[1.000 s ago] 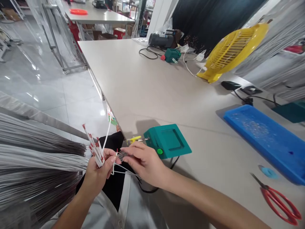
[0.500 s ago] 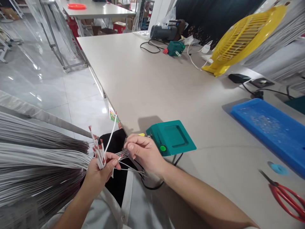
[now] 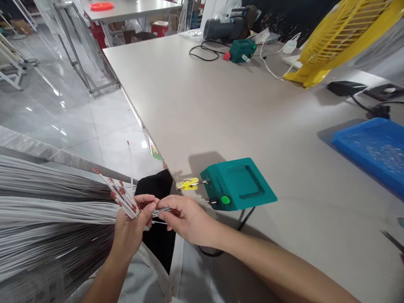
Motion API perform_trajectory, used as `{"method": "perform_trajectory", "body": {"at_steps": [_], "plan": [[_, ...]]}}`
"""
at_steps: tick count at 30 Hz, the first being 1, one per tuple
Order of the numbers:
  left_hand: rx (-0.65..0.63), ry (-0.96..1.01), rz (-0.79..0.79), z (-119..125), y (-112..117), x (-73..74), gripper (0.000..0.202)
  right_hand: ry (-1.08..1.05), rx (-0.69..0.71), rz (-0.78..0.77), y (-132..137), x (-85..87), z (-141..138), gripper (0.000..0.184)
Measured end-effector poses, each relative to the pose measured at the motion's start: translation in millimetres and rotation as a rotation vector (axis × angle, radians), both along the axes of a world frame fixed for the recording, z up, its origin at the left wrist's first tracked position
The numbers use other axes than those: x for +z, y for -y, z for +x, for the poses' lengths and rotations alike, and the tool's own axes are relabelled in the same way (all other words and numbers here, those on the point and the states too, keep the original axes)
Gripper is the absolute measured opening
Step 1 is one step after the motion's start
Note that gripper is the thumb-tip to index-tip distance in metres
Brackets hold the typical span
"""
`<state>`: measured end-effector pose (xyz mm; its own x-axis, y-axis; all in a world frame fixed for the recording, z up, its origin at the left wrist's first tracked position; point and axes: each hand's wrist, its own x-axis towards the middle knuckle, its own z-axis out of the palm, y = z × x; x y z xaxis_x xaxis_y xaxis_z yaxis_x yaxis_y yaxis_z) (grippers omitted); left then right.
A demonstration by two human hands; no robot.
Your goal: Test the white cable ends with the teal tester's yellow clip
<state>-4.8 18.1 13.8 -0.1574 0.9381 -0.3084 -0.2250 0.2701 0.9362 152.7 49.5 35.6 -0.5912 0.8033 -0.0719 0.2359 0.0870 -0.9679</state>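
Note:
My left hand is closed around a bunch of white cords with red tips, which fan up and to the left. Thin grey strands run from its fingertips toward my right hand, whose fingers pinch them. The fingertips of both hands nearly meet over my lap. To the right of them, a teal device with a green button rests on the table, and a yellow clip sticks out from its left side. Exactly where each strand ends is hidden by the fingers.
Long white cords hang in thick bundles at my left. On the table stand a yellow fan, a blue tray, a second teal device and a dark motor. Scissors show partly at the right edge.
My right hand has come down to the left hand's fingertips and closed on the strands. The yellow clip is now uncovered. The view has turned, shifting the tabletop things rightward.

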Motion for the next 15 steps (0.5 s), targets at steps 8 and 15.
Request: {"method": "perform_trajectory", "body": {"at_steps": [8,15], "plan": [[-0.070,0.214,-0.060,0,-4,21.8,0.020,-0.006,0.236,-0.005,10,-15.4,-17,0.016],[0.091,0.206,-0.148,11,-6,8.1,0.028,0.051,0.054,-0.191,11,-33.5,-21,0.022]]}}
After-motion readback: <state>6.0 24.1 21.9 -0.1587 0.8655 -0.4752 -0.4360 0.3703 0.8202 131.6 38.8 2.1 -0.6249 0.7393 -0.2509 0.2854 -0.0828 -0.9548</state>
